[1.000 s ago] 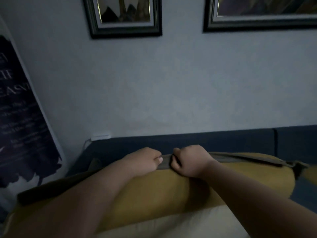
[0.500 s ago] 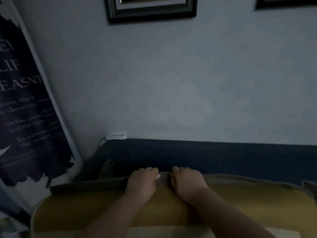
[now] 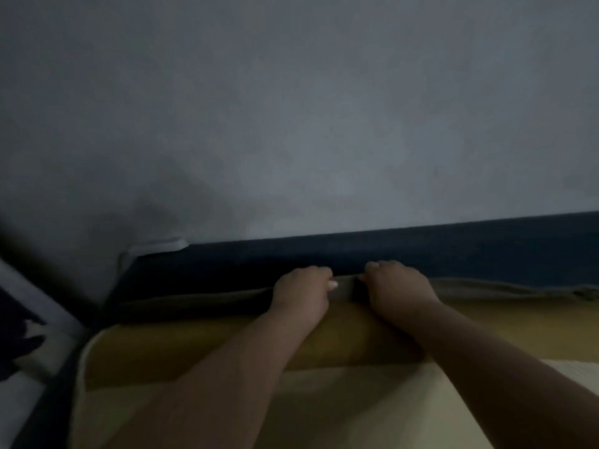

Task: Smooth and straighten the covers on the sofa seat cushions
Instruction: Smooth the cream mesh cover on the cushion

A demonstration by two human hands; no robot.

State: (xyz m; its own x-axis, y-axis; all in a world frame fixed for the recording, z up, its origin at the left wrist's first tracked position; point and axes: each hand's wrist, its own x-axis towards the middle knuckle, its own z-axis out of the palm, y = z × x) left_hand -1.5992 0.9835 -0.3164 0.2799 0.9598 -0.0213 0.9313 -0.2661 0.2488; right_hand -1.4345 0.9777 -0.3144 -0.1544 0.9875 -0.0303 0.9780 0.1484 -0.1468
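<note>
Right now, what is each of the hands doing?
Left hand: closed, gripping the back edge of the cushion cover.
Right hand: closed, gripping the same edge just beside it.

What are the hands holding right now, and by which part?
The left hand and right hand, side by side, each grip the mustard cushion cover at its olive back edge, next to the dark blue sofa backrest.
</note>
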